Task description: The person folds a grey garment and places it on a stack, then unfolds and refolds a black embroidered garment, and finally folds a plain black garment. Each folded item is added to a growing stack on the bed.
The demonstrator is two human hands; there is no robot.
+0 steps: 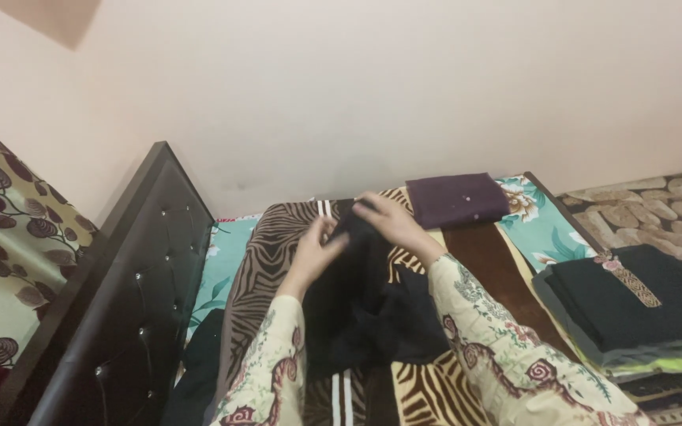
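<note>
Black garment (361,292), both hands pinching top edge

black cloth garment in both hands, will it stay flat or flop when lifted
The black cloth garment will probably flop: it already sags in soft folds over the striped brown blanket. It looks light, since the left hand and right hand pinch it with fingertips alone. Unlikely to slide far on the blanket.

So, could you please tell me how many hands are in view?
2. The left hand and the right hand both grip the black cloth over the striped blanket. No other hands show.
</note>
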